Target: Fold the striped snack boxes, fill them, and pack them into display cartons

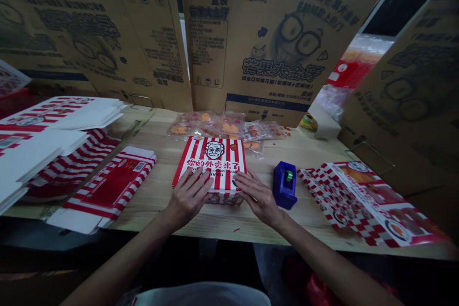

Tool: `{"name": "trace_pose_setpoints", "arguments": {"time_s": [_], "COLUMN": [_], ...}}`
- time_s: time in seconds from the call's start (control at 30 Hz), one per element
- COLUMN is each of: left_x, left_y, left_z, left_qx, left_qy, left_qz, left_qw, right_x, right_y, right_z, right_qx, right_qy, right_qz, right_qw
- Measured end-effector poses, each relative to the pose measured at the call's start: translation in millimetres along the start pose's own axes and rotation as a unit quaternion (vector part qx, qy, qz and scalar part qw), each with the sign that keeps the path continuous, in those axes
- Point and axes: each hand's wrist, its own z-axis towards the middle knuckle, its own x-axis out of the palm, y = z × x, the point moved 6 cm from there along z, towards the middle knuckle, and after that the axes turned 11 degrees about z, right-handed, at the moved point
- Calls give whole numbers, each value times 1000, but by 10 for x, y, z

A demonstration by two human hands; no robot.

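A red-and-white striped box (213, 162) with a cartoon face on its lid lies closed in the middle of the wooden table (165, 177). My left hand (188, 196) rests flat on the near left part of the lid, fingers stretched out. On the lid's near right corner lies my right hand (256, 196), fingers spread and flat. Neither hand holds anything. Just right of my right hand stands a blue tape dispenser (284, 184).
Several clear snack packets (222, 129) lie behind the box. Flat striped box blanks (107, 186) and stacks of them (53, 119) fill the left side. Checkered printed sheets (362, 198) lie at the right. Tall cardboard cartons (279, 38) wall the back and sides.
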Motion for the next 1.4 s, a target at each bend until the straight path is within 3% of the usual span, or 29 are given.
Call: {"name": "trace_pose_setpoints", "arguments": {"time_s": [0.2, 0.37, 0.47, 0.6, 0.7, 0.93, 1.27, 1.4], "left_x": [-39, -6, 11, -34, -54, 3, 56, 144], "left_y": [3, 17, 26, 63, 141, 190, 228, 222], "left_z": [-34, -113, -130, -140, -190, -281, -321, -296], "left_qx": [-27, -12, -18, -15, -46, -138, -124, -97], "left_qy": [-3, -47, -51, -40, -28, -78, -103, -112], "left_qz": [5, -22, -26, -24, -9, -25, -24, 8], "left_qw": [1000, 999, 998, 999, 998, 987, 987, 989], "right_x": [28, 166, 210, 222, 233, 310, 319, 315], "right_y": [88, 204, 194, 173, 161, 119, 200, 97], "right_z": [3, -62, -95, -92, -91, -156, -118, -66], "right_qx": [-13, -112, -131, -104, -65, 4, 39, 46], "right_qy": [-20, 14, 14, -2, -31, -134, -155, -148], "right_qz": [-19, -100, -119, -111, -82, -25, -54, -72], "right_qw": [1000, 989, 984, 988, 994, 991, 986, 985]}}
